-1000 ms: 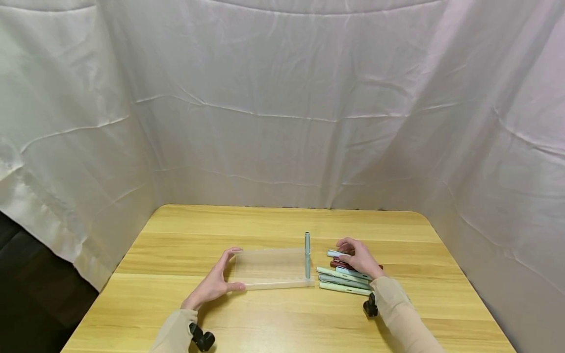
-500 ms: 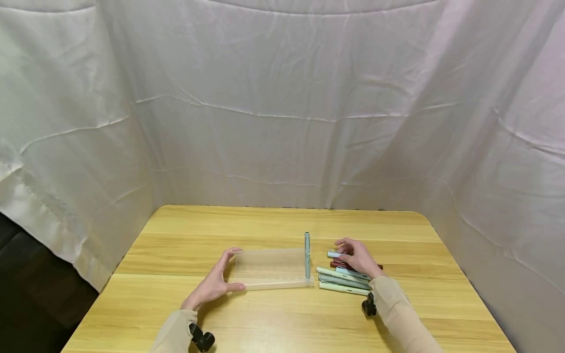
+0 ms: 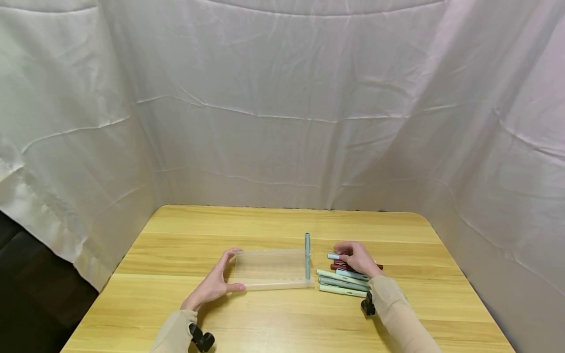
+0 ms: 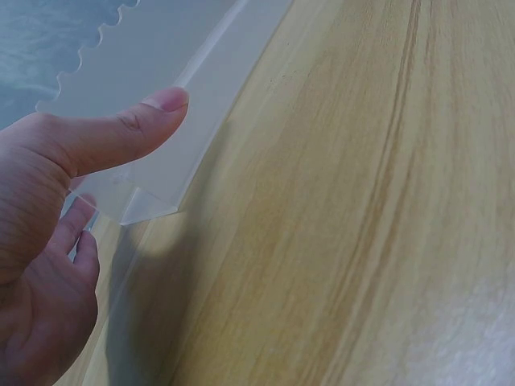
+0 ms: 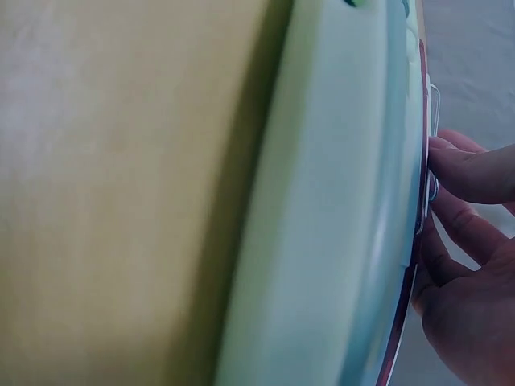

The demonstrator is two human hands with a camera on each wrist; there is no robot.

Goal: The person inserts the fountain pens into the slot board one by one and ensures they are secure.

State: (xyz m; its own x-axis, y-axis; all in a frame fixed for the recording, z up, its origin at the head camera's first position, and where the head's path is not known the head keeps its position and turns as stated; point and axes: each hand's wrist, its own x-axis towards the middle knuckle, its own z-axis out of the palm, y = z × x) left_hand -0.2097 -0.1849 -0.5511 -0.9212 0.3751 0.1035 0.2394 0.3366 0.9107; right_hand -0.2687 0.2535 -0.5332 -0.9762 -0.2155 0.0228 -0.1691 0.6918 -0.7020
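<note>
My left hand (image 3: pixel 215 283) grips the left end of a clear plastic pen rack (image 3: pixel 269 267), thumb on the near side and fingers at the far side. The rack's scalloped edge (image 4: pixel 80 60) shows in the left wrist view. A grey-blue pen (image 3: pixel 307 256) lies across the rack's right end. My right hand (image 3: pixel 359 259) pinches a light blue pen (image 3: pixel 333 256) at the far side of a pen pile; the hand hides most of that pen. Close beside it lies a dark red pen (image 3: pixel 339 265).
Nearer the table's front, several pens lie roughly parallel: a pale green pen (image 3: pixel 343 290), a grey-green pen (image 3: pixel 339 283) and others. They fill much of the right wrist view. The wooden table (image 3: pixel 282 323) is bordered by hanging white cloth (image 3: pixel 282 147) at the back and sides.
The fingers of my right hand have drawn in around the light blue pen, which has barely shifted. My left hand and the rack stay put.
</note>
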